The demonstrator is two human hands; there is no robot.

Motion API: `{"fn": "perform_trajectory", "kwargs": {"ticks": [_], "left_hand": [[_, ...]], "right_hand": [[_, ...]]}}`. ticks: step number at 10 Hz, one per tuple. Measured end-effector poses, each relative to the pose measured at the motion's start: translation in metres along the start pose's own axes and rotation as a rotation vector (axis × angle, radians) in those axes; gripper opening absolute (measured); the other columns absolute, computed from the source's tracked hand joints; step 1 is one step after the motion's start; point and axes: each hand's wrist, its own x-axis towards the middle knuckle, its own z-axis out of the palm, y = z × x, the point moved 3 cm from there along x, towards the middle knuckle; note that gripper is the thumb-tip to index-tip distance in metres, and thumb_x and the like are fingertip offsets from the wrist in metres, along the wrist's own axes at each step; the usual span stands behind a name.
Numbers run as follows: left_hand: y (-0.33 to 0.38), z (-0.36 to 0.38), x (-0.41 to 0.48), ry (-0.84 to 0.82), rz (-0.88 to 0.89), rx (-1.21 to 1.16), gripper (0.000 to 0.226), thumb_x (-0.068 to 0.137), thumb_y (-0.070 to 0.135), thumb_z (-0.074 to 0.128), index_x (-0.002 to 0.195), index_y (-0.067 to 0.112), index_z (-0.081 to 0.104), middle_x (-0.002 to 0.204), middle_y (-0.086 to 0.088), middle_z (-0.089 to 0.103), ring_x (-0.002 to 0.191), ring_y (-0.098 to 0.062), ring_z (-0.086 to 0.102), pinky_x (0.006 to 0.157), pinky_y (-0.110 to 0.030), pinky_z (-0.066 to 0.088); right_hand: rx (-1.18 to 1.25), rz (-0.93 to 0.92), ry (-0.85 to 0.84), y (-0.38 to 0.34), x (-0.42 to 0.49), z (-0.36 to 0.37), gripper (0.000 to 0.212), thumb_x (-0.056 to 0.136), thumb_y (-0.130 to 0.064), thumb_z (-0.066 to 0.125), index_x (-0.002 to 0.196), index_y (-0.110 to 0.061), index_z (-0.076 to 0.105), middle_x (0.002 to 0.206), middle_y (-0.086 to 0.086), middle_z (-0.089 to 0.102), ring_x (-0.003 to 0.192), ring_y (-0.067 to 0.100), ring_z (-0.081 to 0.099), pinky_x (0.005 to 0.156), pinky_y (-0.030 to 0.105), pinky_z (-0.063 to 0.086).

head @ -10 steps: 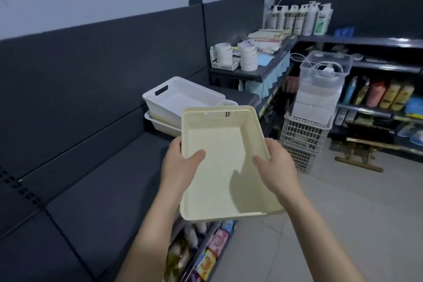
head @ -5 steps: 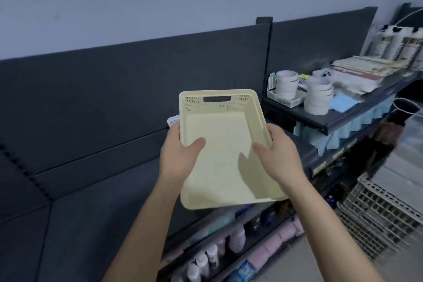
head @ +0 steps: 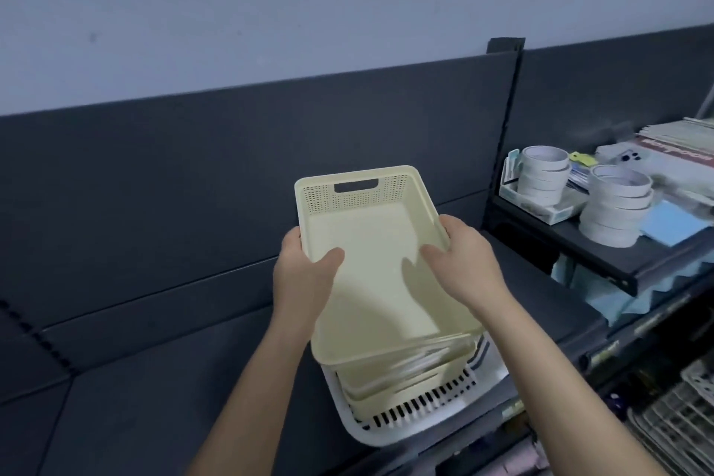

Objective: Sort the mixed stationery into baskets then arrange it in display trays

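Observation:
I hold an empty cream plastic basket point(head: 371, 282) with a perforated far wall and a handle slot, tilted toward me. My left hand point(head: 305, 278) grips its left rim, thumb inside. My right hand point(head: 463, 263) grips its right rim, thumb inside too. Under the basket's near end, a stack of other baskets rests on the dark shelf point(head: 154, 398): a white slotted basket point(head: 417, 413) with a cream one nested in it. Whether the held basket touches the stack is unclear.
A raised dark shelf point(head: 618, 263) at right carries two stacks of white tape rolls point(head: 541, 178), a blue pad point(head: 672, 228) and packaged goods. A dark back panel point(head: 232, 166) runs behind. White crates point(head: 680, 425) sit low at the right.
My view has swung left and down. The held basket now hangs over the stacked baskets, which were hidden half a second ago. Both hands keep the same grip.

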Motion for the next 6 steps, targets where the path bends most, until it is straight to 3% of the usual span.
{"fn": "perform_trajectory", "kwargs": {"ticks": [1, 3, 4, 5, 6], "left_hand": [[-0.004, 0.005, 0.005, 0.028, -0.025, -0.010, 0.033, 0.078, 0.017, 0.063, 0.107, 0.032, 0.054, 0.089, 0.016, 0.067, 0.082, -0.007, 0.066, 0.061, -0.027, 0.051], [-0.011, 0.020, 0.005, 0.053, -0.055, 0.082, 0.035, 0.080, 0.016, 0.062, 0.109, 0.030, 0.050, 0.094, 0.017, 0.063, 0.083, -0.004, 0.063, 0.058, -0.023, 0.047], [-0.016, 0.026, -0.001, 0.083, -0.066, 0.141, 0.031, 0.079, 0.017, 0.063, 0.099, 0.037, 0.050, 0.091, 0.018, 0.063, 0.080, 0.000, 0.062, 0.058, -0.023, 0.047], [-0.031, 0.033, -0.011, 0.104, -0.098, 0.249, 0.028, 0.080, 0.020, 0.063, 0.099, 0.034, 0.049, 0.091, 0.018, 0.060, 0.079, 0.001, 0.058, 0.056, -0.021, 0.043], [-0.034, 0.039, -0.020, 0.182, 0.038, 0.429, 0.025, 0.082, 0.019, 0.063, 0.088, 0.038, 0.049, 0.088, 0.019, 0.058, 0.085, -0.008, 0.057, 0.056, -0.017, 0.035]], "right_hand": [[-0.063, -0.030, -0.026, 0.003, 0.014, 0.003, 0.012, 0.085, -0.019, 0.055, 0.096, -0.016, 0.052, 0.076, -0.006, 0.055, 0.065, 0.004, 0.049, 0.047, 0.023, 0.031], [-0.085, 0.012, -0.169, 0.020, 0.028, 0.013, 0.009, 0.084, -0.020, 0.054, 0.090, -0.013, 0.052, 0.077, -0.002, 0.057, 0.066, 0.013, 0.054, 0.048, 0.026, 0.035], [-0.113, -0.004, -0.237, 0.032, 0.027, 0.016, 0.004, 0.084, -0.020, 0.052, 0.086, -0.017, 0.050, 0.075, -0.003, 0.056, 0.062, 0.012, 0.052, 0.044, 0.025, 0.034], [-0.101, -0.020, -0.330, 0.048, 0.025, 0.021, 0.012, 0.087, -0.021, 0.052, 0.099, -0.017, 0.054, 0.084, -0.005, 0.058, 0.068, 0.009, 0.053, 0.049, 0.024, 0.039], [-0.056, -0.056, -0.404, 0.058, 0.024, 0.019, 0.046, 0.092, -0.027, 0.052, 0.135, -0.015, 0.046, 0.123, 0.000, 0.056, 0.094, 0.012, 0.050, 0.065, 0.021, 0.038]]}}
